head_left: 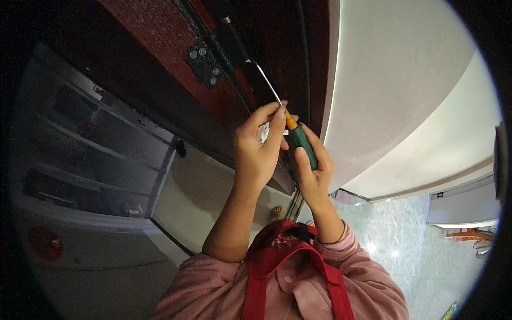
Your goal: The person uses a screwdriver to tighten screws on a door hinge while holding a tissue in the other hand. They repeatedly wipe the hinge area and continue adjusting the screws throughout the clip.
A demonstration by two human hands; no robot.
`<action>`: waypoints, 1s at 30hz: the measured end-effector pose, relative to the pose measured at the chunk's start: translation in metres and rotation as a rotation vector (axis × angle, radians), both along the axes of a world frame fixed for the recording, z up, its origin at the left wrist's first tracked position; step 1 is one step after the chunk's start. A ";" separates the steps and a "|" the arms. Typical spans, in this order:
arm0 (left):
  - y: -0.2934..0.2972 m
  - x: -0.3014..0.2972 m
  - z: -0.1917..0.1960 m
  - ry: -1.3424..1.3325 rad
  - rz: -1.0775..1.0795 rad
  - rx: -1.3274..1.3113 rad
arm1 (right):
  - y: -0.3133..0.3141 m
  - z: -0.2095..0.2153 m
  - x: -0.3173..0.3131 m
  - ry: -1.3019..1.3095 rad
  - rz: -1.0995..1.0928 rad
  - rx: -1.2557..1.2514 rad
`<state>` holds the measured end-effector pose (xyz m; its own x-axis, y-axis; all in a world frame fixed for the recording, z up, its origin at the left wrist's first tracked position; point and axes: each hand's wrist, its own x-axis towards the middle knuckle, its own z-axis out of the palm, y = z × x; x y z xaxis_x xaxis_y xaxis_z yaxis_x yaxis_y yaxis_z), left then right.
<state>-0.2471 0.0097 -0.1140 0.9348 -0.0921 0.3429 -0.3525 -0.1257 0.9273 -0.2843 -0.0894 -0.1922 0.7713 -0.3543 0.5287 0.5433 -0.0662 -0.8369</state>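
Observation:
A screwdriver (303, 145) with a green and yellow handle and a bare metal shaft points up and left, its tip at the black hinge barrel (234, 45) on a dark red-brown door frame. My right hand (316, 173) is closed around the green handle. At the yellow collar, the thumb and fingers of my left hand (260, 146) pinch the tool where shaft and handle meet. Something white and crumpled (263, 132), perhaps tissue or thin plastic, is tucked in my left palm. Beside the barrel, a black hinge plate (204, 61) shows several screw heads.
A white wall (394, 80) curves along the right. Below it lies a pale marbled floor (394, 240), with a white cabinet (464, 202) at the far right. Dim glass panels (101, 138) stand on the left. A red apron (261, 277) covers my front.

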 end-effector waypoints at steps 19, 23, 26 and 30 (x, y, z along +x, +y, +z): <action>0.010 0.015 -0.012 -0.397 0.214 0.336 | 0.026 -0.034 0.036 0.063 0.398 0.441; 0.007 0.017 0.003 -0.513 0.401 0.569 | 0.038 -0.022 0.056 -0.059 0.418 0.428; 0.003 0.017 0.015 -0.513 0.474 0.661 | 0.038 -0.016 0.053 -0.012 0.308 0.367; 0.005 0.019 0.010 -0.446 0.400 0.634 | 0.030 -0.010 0.035 -0.034 0.140 0.272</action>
